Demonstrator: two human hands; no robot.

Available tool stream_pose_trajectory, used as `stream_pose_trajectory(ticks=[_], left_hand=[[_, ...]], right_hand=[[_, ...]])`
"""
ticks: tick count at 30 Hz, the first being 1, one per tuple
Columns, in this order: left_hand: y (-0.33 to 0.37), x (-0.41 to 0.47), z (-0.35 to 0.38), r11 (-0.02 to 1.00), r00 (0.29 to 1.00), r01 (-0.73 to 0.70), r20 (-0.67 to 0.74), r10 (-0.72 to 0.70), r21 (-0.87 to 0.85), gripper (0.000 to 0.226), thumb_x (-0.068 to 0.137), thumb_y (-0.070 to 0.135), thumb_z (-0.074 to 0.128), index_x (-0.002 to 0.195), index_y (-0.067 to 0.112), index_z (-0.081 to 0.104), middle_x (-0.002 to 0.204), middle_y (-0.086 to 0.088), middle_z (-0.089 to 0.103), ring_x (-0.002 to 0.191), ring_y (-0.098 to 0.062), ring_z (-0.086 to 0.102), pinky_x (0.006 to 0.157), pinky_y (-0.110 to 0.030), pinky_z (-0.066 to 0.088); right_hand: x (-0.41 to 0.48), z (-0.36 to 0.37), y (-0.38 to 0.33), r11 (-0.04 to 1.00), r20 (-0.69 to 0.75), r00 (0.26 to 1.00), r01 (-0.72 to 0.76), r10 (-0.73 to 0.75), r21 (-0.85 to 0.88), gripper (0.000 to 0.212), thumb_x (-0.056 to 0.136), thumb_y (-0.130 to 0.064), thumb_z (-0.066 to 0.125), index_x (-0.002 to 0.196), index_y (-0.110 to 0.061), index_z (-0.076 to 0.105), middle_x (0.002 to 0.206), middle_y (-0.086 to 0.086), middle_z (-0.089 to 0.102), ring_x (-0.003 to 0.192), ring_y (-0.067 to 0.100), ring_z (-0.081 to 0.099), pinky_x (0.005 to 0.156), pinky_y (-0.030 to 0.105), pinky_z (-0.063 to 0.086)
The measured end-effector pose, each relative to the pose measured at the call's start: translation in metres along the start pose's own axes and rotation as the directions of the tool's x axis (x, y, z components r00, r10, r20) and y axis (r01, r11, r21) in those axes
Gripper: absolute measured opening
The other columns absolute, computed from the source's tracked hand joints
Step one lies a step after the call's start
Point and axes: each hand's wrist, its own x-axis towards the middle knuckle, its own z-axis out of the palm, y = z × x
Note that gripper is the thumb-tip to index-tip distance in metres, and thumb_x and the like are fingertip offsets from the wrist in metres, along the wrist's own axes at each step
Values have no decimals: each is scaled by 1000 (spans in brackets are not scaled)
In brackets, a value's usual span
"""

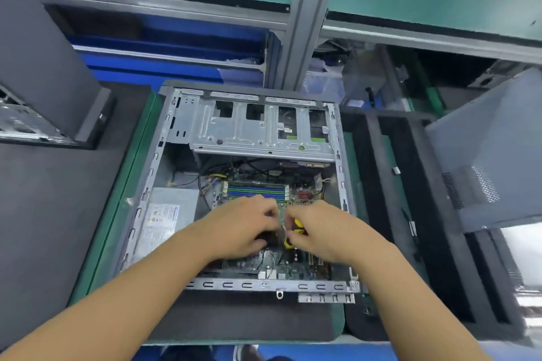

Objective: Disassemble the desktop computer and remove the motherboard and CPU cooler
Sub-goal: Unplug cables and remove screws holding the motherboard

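- Fingers (303, 215) of the right hand (321, 230) curl tight round a screwdriver (297, 224). Its rounded yellow-and-black handle shows only in slivers between them.
- Left hand (245, 226) fingers are bent too, with the tips up against a thin green card (282, 214) that stands on edge between the two hands. Whether they actually pinch it I cannot tell.
- Both hands are palm-down and knuckles-up, nearly touching over the middle of the board; the bare forearms come in from the lower corners and converge there.
- Under the hands lies the motherboard (272, 262), a flat green board dense with small parts, seated in the floor of the computer case (264, 285).
- Just beyond the knuckles sit long, ribbed memory slots (255, 191) in blue and green, with a small red finned block to their right.
- Thin black and yellow wires loop at the board's far edge.
- At the case's far end sits a drive cage (258, 129) of bright stamped sheet metal with square cut-outs.
- Left of the board is a grey boxy power supply (176, 199) with a white printed label.
- The case lies open-side-up on a smooth green mat (117, 199). Matte dark foam (44, 214) flanks it on the left and slotted foam on the right.
- A grey side panel (492, 155) with perforated vents leans at the far right.
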Motion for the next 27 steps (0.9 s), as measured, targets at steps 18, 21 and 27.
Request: stream_pose_trajectory(ticks=[18, 21, 27], left_hand=[[-3, 19, 19, 978, 987, 17, 160, 16, -208, 36, 86, 2, 48, 86, 28, 73, 113, 24, 60, 104, -7, 42, 96, -33, 34], [-5, 19, 23, 975, 991, 12, 131, 18, -223, 36, 88, 5, 47, 87, 30, 73, 111, 24, 59, 102, -6, 42, 95, -30, 30], [-8, 20, 28, 963, 994, 21, 112, 10, -267, 39, 88, 4, 47, 86, 34, 72, 110, 26, 60, 103, -4, 43, 94, -26, 26]], right_hand=[[-11, 22, 5, 992, 95, 988, -114, 119, -57, 16, 99, -35, 50, 102, -19, 49, 76, -8, 37, 62, 12, 42, 52, 29, 29], [-13, 20, 6, 993, 84, 989, -118, 120, -27, 11, 99, -34, 50, 99, -23, 48, 76, -11, 36, 64, 16, 44, 50, 26, 27], [-17, 21, 5, 993, 86, 990, -111, 114, -41, 15, 100, -33, 50, 107, -20, 50, 82, -5, 40, 71, 20, 43, 64, 32, 32]])
